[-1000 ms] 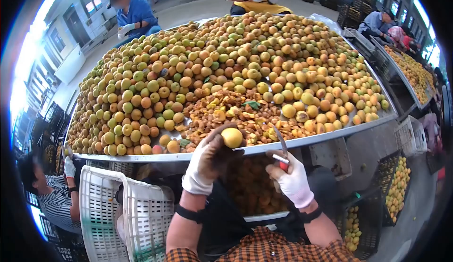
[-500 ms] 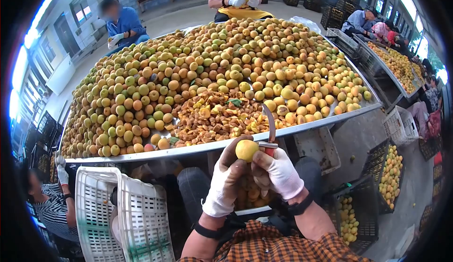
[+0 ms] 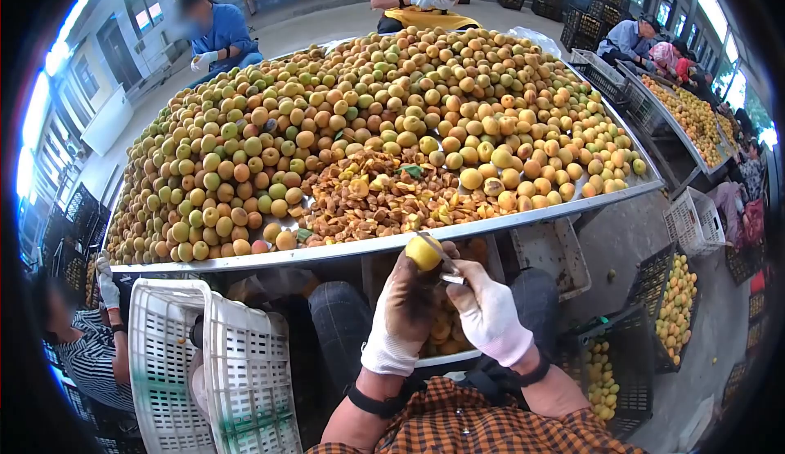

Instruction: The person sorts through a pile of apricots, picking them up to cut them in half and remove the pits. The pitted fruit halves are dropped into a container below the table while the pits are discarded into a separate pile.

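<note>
My gloved left hand, dark-stained at the fingers, is closed around a yellow apricot just in front of the table edge. My gloved right hand grips a small knife; its metal collar shows, while the handle is hidden in my fingers. The foreshortened blade lies against the apricot's right side. Beyond my hands, a heap of brown pits and torn fruit scraps rests on the metal-edged table. Whole apricots are piled high behind and around it. Below my hands, a white-rimmed container holds fruit pieces.
A white plastic basket stands at my left, beside a person in a striped shirt. Black crates of apricots sit on the right floor. Two people work across the table; others are at another table.
The knife has turned from blade-up beside the apricot to lying against it. The apricot has tilted and risen slightly in my left hand. My right hand has rotated and lowered a little.
</note>
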Action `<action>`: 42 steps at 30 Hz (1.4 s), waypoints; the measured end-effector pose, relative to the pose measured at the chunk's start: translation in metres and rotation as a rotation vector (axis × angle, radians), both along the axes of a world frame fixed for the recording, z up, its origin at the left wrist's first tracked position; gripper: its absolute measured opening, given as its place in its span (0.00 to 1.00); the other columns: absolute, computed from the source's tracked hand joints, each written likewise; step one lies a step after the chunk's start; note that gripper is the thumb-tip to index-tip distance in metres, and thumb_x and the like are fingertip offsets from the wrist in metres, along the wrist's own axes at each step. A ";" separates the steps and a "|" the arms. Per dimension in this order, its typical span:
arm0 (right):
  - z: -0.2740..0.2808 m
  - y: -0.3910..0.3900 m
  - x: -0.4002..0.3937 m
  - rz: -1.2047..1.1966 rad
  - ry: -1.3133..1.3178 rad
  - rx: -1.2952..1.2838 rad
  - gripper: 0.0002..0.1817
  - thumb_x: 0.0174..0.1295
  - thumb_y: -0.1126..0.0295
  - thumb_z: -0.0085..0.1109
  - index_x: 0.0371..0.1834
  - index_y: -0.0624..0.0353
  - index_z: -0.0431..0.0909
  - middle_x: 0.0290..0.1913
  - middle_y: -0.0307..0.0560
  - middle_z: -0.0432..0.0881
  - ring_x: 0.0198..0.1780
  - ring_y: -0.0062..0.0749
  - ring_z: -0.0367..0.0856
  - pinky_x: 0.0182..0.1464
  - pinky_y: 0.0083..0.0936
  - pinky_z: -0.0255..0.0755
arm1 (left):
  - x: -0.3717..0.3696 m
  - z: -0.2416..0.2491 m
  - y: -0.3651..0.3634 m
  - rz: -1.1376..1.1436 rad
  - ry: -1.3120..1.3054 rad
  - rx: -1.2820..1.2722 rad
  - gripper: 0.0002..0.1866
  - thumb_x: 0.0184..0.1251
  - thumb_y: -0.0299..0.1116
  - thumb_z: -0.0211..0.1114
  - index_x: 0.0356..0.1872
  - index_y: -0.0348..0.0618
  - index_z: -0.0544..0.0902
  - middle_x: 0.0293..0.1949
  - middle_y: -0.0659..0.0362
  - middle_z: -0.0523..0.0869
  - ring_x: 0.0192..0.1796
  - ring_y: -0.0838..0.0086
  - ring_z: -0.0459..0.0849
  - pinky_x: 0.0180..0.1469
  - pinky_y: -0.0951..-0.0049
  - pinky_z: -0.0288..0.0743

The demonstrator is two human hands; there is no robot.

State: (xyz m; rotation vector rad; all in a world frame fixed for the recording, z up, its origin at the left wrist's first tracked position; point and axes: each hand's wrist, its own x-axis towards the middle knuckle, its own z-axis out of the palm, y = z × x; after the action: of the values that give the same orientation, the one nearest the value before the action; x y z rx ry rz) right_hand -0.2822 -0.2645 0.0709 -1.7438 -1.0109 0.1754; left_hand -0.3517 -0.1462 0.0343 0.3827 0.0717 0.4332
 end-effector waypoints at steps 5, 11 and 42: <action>-0.009 0.004 -0.005 -0.055 -0.048 0.001 0.14 0.68 0.67 0.55 0.55 0.58 0.73 0.42 0.58 0.83 0.45 0.56 0.82 0.41 0.34 0.78 | -0.003 0.010 -0.008 -0.109 -0.046 -0.169 0.25 0.70 0.46 0.59 0.59 0.39 0.74 0.54 0.53 0.80 0.55 0.68 0.79 0.59 0.65 0.74; -0.012 0.003 -0.007 -0.059 0.049 0.070 0.14 0.68 0.68 0.54 0.55 0.60 0.72 0.42 0.59 0.83 0.47 0.58 0.81 0.42 0.33 0.77 | 0.004 0.010 -0.012 -0.068 -0.047 -0.104 0.26 0.68 0.47 0.62 0.60 0.40 0.73 0.55 0.53 0.79 0.53 0.67 0.80 0.58 0.65 0.75; -0.004 -0.032 0.019 0.180 0.183 -0.140 0.15 0.68 0.67 0.54 0.53 0.64 0.73 0.36 0.60 0.82 0.41 0.52 0.85 0.40 0.31 0.75 | -0.005 0.015 0.014 -0.136 0.198 0.519 0.35 0.61 0.48 0.69 0.62 0.33 0.70 0.53 0.49 0.82 0.53 0.66 0.81 0.59 0.69 0.74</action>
State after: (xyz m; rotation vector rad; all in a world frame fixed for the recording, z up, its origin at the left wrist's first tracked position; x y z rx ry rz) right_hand -0.2635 -0.2968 0.0666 -1.7248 -1.0396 0.5221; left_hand -0.3570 -0.1325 0.0498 0.9357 0.1257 0.2735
